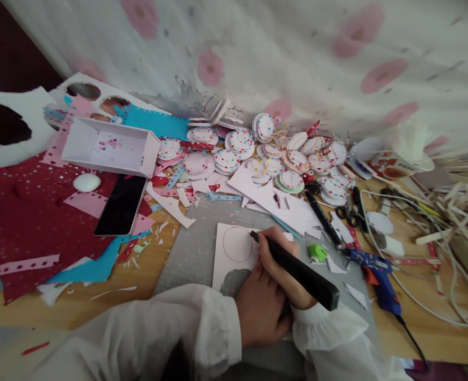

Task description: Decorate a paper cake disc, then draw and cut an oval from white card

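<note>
A small white board lies on the grey cutting mat, with a thin red circle drawn on it and a curved cut-out in its lower edge. My right hand is closed around a black pen-like tool with a thick squared handle; its kind is unclear. The tool's narrow tip meets the circle's right edge. Beneath the right hand, my left hand rests flat over the board's lower right part, its fingertips partly hidden. A small green gadget sits just right of the hands.
Layered round pieces with colored dots crowd the back. At left are a phone, an open white box and red sheets. A blue glue gun, scissors, a white cable and wooden sticks occupy the right.
</note>
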`<state>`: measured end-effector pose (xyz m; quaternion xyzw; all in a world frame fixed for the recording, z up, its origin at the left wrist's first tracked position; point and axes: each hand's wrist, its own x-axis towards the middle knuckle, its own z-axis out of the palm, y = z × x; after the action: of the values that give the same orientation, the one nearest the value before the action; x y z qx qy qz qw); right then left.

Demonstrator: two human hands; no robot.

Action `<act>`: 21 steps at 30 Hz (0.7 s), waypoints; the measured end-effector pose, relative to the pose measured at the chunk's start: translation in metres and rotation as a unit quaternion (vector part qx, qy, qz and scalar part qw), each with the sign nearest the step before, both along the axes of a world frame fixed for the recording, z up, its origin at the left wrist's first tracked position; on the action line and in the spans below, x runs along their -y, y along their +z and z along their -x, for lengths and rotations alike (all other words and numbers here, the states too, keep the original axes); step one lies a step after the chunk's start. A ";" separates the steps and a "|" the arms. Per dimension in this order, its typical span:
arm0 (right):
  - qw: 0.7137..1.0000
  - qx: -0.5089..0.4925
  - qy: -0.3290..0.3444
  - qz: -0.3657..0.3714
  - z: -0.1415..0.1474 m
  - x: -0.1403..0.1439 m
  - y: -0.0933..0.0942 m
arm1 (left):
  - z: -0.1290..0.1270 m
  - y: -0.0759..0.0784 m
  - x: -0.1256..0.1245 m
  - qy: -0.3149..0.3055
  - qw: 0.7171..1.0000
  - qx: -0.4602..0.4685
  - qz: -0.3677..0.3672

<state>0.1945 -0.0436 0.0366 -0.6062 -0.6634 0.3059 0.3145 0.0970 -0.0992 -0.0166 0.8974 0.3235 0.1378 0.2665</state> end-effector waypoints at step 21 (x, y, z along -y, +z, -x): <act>1.000 -0.019 -0.012 0.020 -0.005 -0.001 -0.009 | 0.001 0.002 -0.002 -0.010 1.000 -0.001 0.005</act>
<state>0.1995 -0.0427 0.0275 -0.6143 -0.6439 0.3263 0.3186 0.0962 -0.0970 -0.0144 0.8992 0.3159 0.1328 0.2722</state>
